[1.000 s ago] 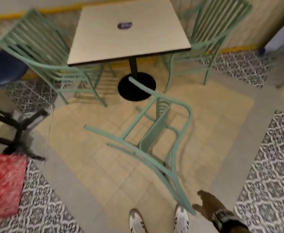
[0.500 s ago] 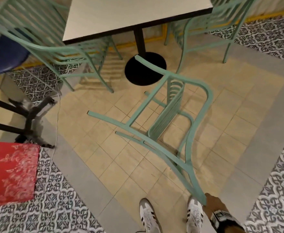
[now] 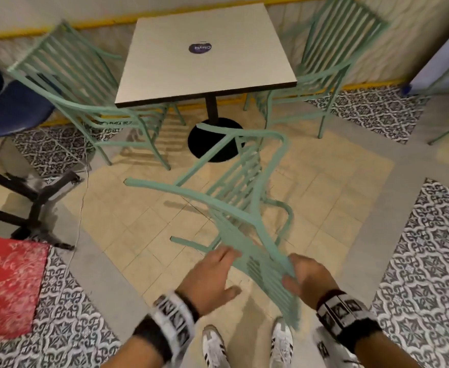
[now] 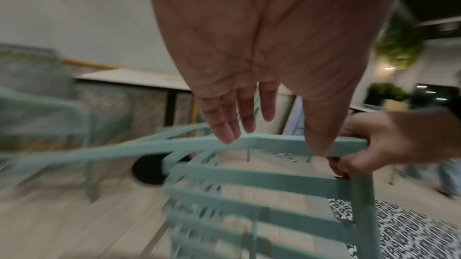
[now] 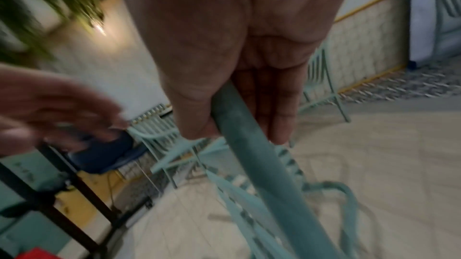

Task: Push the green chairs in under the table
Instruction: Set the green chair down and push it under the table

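Head view: a green chair (image 3: 244, 208) sits tilted on the tiled floor (image 3: 151, 221), just in front of the person's shoes (image 3: 214, 346), its slatted back leaning toward the hands. The right hand (image 3: 307, 278) grasps the near corner of the chair back, fingers wrapped over the frame and thumb underneath. The left hand (image 3: 210, 277) is at the opposite side of the back, fingers extended along the top rail; whether they touch it is unclear through the blur. Beyond the chair stands the square surface (image 3: 207, 57) on a black pedestal, with a second green chair (image 3: 85, 88) tucked at its left side and a third green chair (image 3: 329, 62) at its right. The tilted chair's front legs point toward the pedestal base; the chair is not under the surface.

Left wrist view: the left hand (image 4: 262, 56) is released, fingers straight, tips just above the top rail of the chair (image 4: 249, 174). The right hand (image 4: 389, 141) clasps the rail's far corner.

Right wrist view: the right hand (image 5: 237, 56) is closed around a green tube of the chair (image 5: 262, 164), which runs down between thumb and fingers. The left hand (image 5: 54, 111) shows blurred at left.
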